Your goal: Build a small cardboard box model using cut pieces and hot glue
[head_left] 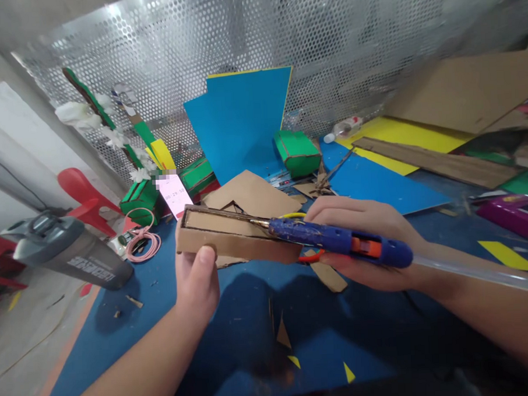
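My left hand (196,280) grips the left end of a shallow brown cardboard box (231,243), thumb on its near side and the other fingers hidden behind and below. My right hand (365,217) is wrapped round a blue hot glue gun (309,231) with an orange part on its body. A clear glue stick (472,273) runs out of the gun's back end over my right wrist. The metal nozzle lies at the box's upper edge, close to or touching the cardboard. Behind the box is a flat piece of brown cardboard (250,190).
On the blue table (235,351) are a grey shaker bottle (78,250), a pink coiled cable (143,245), a phone (174,193), green blocks (297,153) and cardboard scraps (328,276). A blue board (247,120) stands against the perforated metal screen (336,43). A red chair (84,197) is beyond, left.
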`<state>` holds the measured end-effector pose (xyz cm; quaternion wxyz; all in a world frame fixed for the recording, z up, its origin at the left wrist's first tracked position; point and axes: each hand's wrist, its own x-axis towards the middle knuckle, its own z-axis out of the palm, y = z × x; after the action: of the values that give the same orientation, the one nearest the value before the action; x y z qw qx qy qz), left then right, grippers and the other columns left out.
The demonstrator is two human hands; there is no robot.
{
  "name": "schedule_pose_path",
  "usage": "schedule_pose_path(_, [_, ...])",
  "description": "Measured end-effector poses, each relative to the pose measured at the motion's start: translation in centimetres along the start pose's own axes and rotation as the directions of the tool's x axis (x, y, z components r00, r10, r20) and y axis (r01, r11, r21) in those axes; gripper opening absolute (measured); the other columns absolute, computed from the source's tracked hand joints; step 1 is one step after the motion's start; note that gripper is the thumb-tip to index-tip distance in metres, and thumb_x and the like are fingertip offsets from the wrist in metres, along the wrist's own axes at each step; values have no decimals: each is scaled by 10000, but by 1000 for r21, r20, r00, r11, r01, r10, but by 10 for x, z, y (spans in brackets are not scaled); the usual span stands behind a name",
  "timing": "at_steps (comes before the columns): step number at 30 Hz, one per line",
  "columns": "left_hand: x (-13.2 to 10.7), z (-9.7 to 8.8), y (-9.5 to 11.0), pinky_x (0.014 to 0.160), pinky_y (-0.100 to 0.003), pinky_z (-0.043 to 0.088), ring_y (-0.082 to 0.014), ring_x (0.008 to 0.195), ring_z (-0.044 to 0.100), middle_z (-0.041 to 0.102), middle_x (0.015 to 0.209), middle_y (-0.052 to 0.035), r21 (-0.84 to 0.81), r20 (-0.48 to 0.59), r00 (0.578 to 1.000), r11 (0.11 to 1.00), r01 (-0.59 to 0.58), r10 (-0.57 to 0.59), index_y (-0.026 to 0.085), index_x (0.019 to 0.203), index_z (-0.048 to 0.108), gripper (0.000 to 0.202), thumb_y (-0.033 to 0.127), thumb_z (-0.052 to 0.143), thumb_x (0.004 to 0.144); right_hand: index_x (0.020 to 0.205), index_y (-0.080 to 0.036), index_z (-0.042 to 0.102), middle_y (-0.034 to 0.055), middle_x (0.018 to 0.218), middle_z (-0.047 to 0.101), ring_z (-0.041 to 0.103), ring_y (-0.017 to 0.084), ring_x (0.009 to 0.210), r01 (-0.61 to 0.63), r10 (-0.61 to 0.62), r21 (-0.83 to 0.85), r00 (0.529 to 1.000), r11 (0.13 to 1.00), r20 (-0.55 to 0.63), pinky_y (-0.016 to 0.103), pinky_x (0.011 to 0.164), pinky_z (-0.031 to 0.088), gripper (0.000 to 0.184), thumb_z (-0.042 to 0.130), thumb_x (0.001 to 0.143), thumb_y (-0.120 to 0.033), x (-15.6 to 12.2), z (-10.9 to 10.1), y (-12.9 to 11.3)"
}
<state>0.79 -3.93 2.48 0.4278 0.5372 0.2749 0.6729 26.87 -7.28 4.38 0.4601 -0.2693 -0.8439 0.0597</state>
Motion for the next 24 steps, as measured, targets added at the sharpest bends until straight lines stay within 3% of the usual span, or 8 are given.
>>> schedule_pose_path(5, [-3,-2,0,943,-366,630,-291,1180,744,773,1201,-94,6,52,998,1000,-23,22,288,1364,664,660,628,843,828,1017,-285,612,51,915,692,679,241,779,-6,6,-4,1000,1000,7,362,699,571,49,646,1004,-318,-1,0,0])
schedule_pose_path(11, [-4,-3,1,977,-401,607,-285,1101,754,771,1177,-104,18,60,998,1000,12,-13,269,1310,690,646,630,866,804,1011,-262,603,42,872,669,634,222,768,65,-65,15,998,998,0,328,671,536,66,653,1008,-306,-2,2,6])
schedule_pose_path(17, [-5,-1,3,952,-387,612,-282,1086,756,773,1162,-104,45,45,999,999,9,-11,262,1328,678,665,641,857,812,987,-246,587,54,896,669,612,211,787,35,-32,-88,999,996,37,316,673,503,156,609,1060,-382,-7,2,6])
schedule_pose_path(24, [-4,1,6,972,-380,609,-268,1079,754,770,1166,-91,31,23,1000,999,-14,14,278,1312,682,644,635,862,807,970,-246,609,47,882,686,632,210,780,24,-20,-167,1000,986,22,313,649,501,122,625,1024,-354,-8,1,4])
